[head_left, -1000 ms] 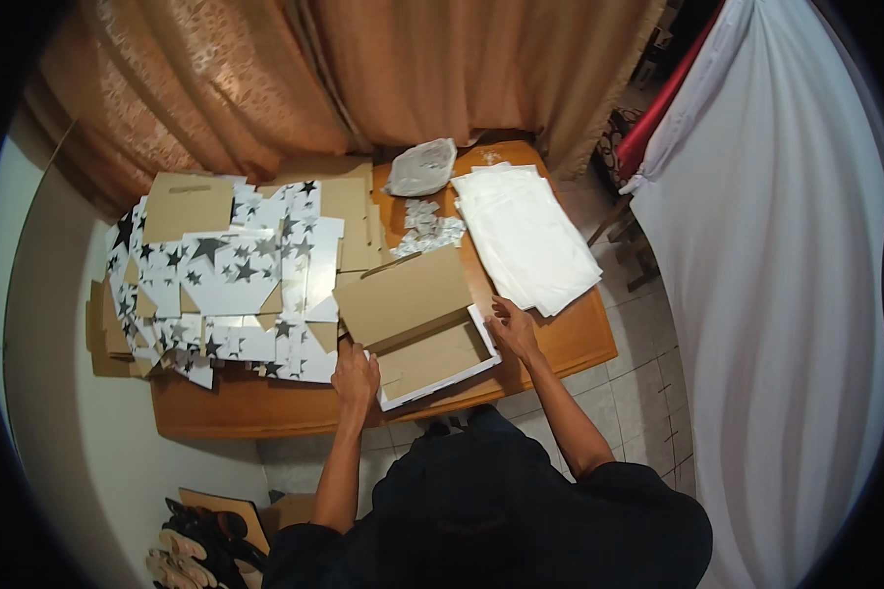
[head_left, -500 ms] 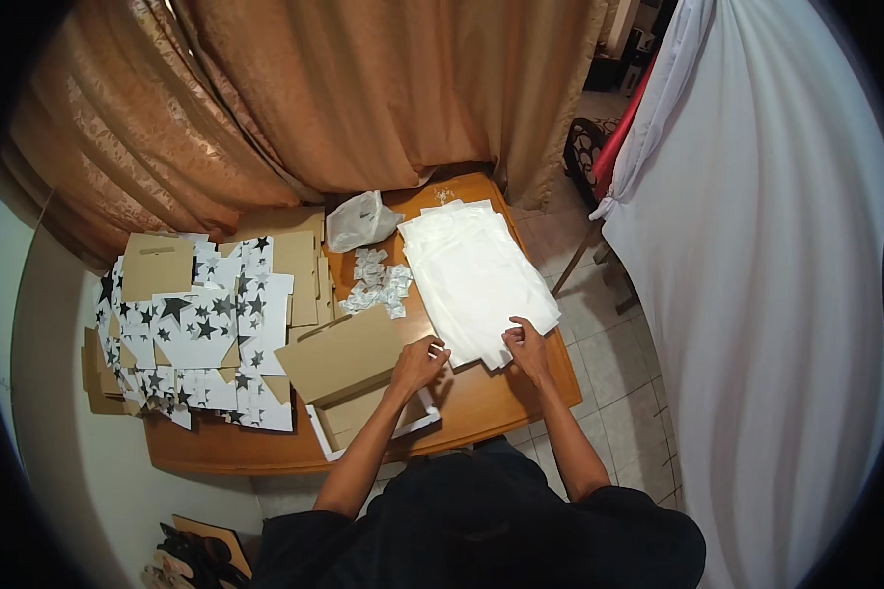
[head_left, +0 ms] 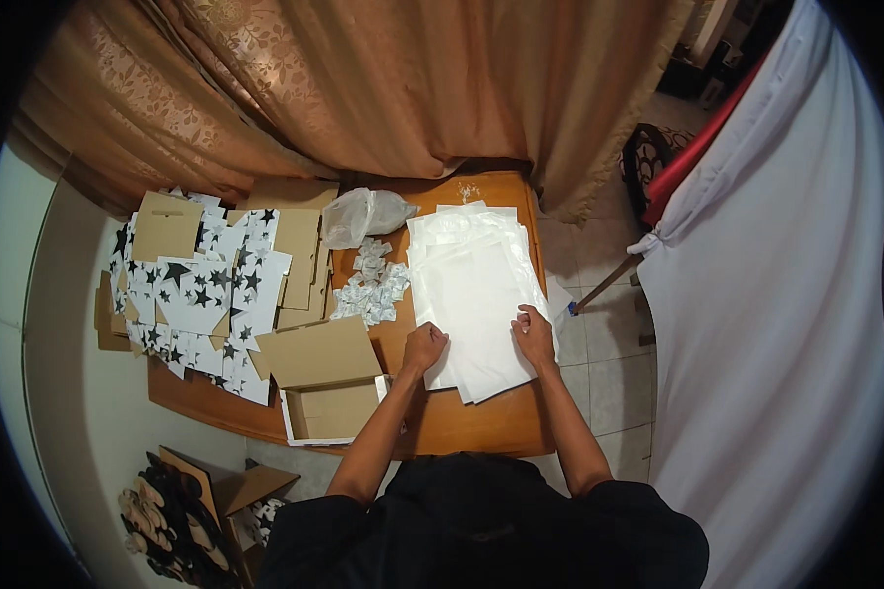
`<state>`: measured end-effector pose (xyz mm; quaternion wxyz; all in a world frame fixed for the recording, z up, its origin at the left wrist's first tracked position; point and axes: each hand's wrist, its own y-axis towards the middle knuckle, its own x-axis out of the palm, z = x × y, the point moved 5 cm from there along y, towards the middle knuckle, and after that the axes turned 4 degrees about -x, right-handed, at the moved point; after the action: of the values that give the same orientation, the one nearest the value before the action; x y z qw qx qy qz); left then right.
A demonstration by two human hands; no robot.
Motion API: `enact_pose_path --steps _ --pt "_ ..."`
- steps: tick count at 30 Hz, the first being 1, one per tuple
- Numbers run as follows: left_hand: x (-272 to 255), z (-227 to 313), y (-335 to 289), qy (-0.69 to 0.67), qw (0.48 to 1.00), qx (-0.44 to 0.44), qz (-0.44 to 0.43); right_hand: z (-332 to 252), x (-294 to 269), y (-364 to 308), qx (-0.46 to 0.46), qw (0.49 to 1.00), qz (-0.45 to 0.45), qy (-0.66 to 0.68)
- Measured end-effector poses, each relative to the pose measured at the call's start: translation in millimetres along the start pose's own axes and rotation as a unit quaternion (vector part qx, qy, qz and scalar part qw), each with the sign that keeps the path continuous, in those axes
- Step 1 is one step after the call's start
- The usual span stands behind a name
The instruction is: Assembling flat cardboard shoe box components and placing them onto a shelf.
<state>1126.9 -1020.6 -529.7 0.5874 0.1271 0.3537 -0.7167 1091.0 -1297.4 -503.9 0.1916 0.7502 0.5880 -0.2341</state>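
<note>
A pile of thin, shiny white sheets (head_left: pixel 467 224) lies on the right part of the wooden table. The top sheet (head_left: pixel 481 304) sits askew, its near end reaching past the rest of the pile toward me. At its left edge my left hand (head_left: pixel 426 348) is closed, fingers curled against the sheet. My right hand (head_left: pixel 534 339) pinches the right edge, thumb and forefinger together. Left of my left forearm stands an open cardboard box (head_left: pixel 336 412), brown inside with white outer walls, its lid (head_left: pixel 324 353) tilted back. Nothing shows inside the box.
Small white packets (head_left: pixel 371 294) lie heaped beside the pile, below a translucent plastic bag (head_left: pixel 363 218). Flattened star-printed boxes (head_left: pixel 196 304) cover the table's left side. Dark footwear (head_left: pixel 172 510) and cardboard are at lower left. A white cloth (head_left: pixel 756 344) hangs at right.
The top sheet has come toward me and now lies askew over the pile. Both hands have closed at its edges. My view has shifted, and the open box appears farther left.
</note>
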Motion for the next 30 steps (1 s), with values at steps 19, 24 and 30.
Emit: enact_pose_path --steps 19,24,30 --pt "7.7 12.1 3.1 -0.072 0.985 -0.044 0.153 40.4 8.8 31.0 0.127 0.987 0.093 -0.033" --pt "-18.2 33.3 -9.1 -0.131 0.975 -0.033 0.175 29.2 3.3 31.2 0.09 0.992 0.092 0.008" --pt "-70.0 62.3 -41.0 -0.215 0.959 0.081 0.167 -48.3 -28.4 25.5 0.033 0.983 0.078 0.166"
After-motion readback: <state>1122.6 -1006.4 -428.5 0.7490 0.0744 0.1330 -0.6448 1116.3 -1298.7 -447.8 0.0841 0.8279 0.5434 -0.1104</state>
